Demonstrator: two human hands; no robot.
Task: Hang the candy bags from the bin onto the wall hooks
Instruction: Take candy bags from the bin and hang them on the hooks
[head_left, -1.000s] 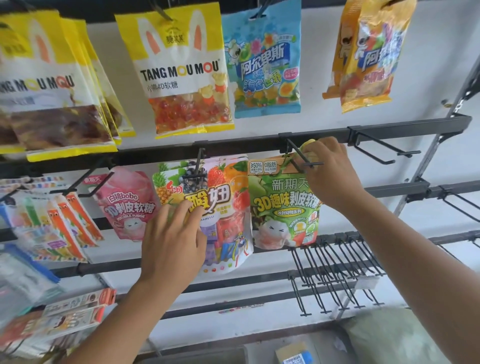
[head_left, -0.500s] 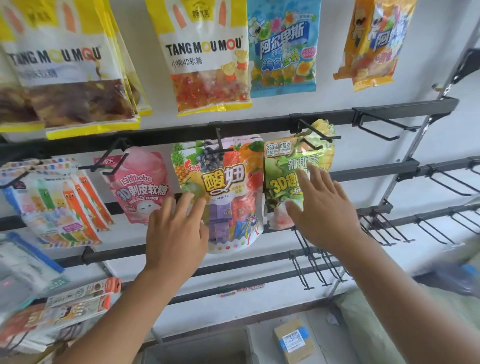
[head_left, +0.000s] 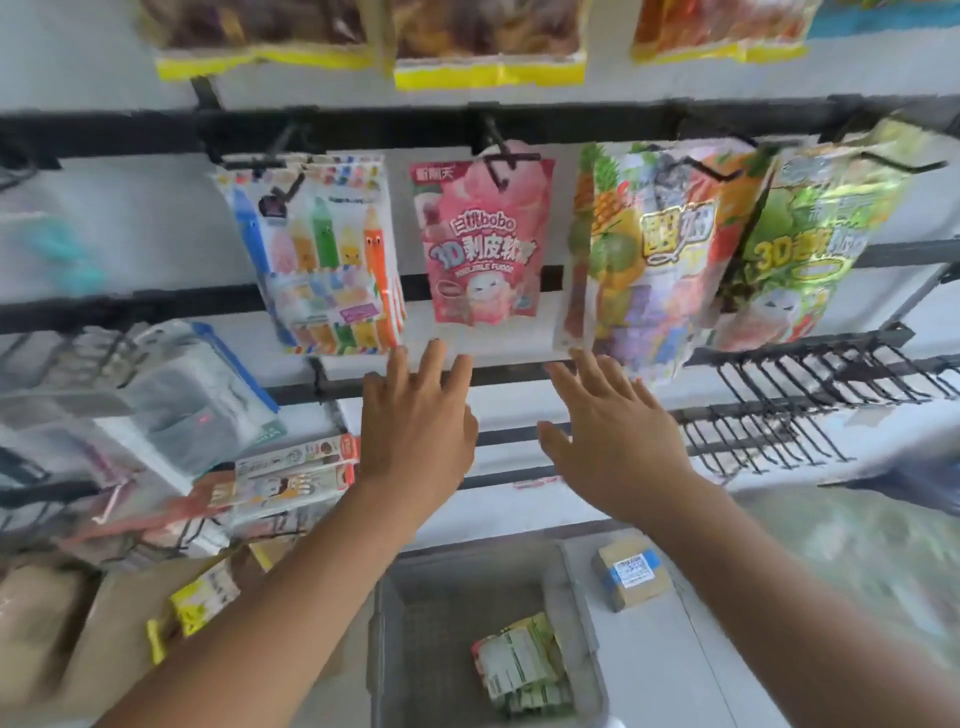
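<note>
Green candy bags (head_left: 524, 670) flat in bin (head_left: 382, 623), long axis toward wall (head_left: 130, 244); left hand (head_left: 415, 441), right hand (head_left: 618, 457) grip released.

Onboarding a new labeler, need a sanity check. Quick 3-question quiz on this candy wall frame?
1. True or false: the left hand and the right hand both hold nothing.
2. Which bag hangs just to the right of the pink bag? A) crayon-print bag B) fruit-print bag C) blue bag
3. What lies in the grey bin?

Key: 1 true; 2 B; 3 a few green-and-white candy bags.
</note>
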